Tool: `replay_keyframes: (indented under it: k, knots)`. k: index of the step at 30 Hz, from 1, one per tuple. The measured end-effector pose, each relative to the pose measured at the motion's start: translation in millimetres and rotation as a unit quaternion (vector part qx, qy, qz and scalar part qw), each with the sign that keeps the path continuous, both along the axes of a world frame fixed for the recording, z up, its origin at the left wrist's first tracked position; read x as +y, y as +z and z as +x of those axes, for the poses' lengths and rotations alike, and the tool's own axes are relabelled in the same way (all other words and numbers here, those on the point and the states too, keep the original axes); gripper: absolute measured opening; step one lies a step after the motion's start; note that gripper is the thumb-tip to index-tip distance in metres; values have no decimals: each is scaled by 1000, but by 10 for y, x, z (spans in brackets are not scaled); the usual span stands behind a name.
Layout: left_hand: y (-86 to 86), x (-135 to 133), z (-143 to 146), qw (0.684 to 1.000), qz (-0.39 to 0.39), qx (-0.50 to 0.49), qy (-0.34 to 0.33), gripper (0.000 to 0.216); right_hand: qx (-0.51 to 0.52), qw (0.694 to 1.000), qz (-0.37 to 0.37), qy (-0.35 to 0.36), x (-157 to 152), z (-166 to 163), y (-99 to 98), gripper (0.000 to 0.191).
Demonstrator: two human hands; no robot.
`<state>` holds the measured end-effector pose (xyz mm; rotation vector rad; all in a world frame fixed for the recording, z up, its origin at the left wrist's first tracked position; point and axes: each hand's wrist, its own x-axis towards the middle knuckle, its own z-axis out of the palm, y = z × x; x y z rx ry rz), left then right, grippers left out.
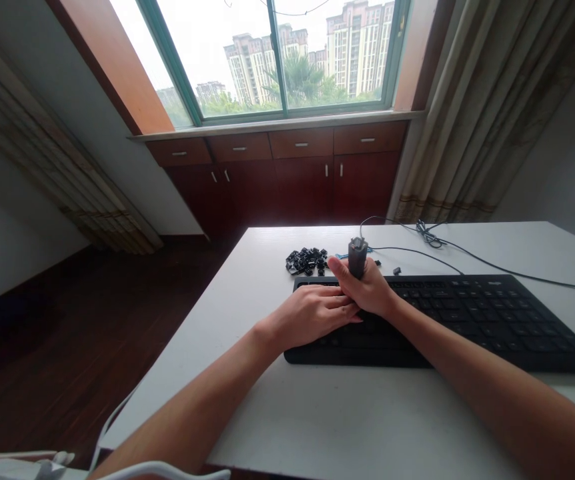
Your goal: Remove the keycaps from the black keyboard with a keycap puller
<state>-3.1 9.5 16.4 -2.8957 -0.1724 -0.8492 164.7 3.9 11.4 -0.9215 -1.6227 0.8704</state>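
Observation:
A black keyboard (pixel 487 320) lies on the white table. My right hand (pixel 370 287) is wrapped round a dark grey upright handle (pixel 357 257), thumb pointing up; its lower end is hidden, so its kind is unclear. My left hand (pixel 312 313) rests over the left part of the keyboard, palm down with fingers stretched out. Its fingertips meet the underside of my right hand. Beyond the keyboard's upper left edge sits a pile of loose black keycaps (pixel 307 261). Another small black keycap (pixel 396 271) lies apart, right of my right hand.
A thin black cable (pixel 467 253) crosses the white table (pixel 367 413), with a tangled bundle near the back. Part of something blue (pixel 342 256) shows behind my right hand. Red-brown cabinets (pixel 297 180) stand under the window. A white tubular frame (pixel 152 470) is at bottom left.

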Motion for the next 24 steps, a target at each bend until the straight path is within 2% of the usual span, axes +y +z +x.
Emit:
replay_keyframes:
  k: [8, 18, 24]
  knots:
    - [-10, 4, -35, 1000, -7, 29, -8, 20, 1, 1000, 19, 1, 9, 10, -16, 56]
    - [-49, 18, -53, 1000, -3, 26, -15, 20, 14, 1000, 0, -4, 1, -3, 0, 59]
    - [-49, 17, -65, 999, -32, 25, -19, 20, 13, 1000, 1, -6, 1, 0, 2, 59]
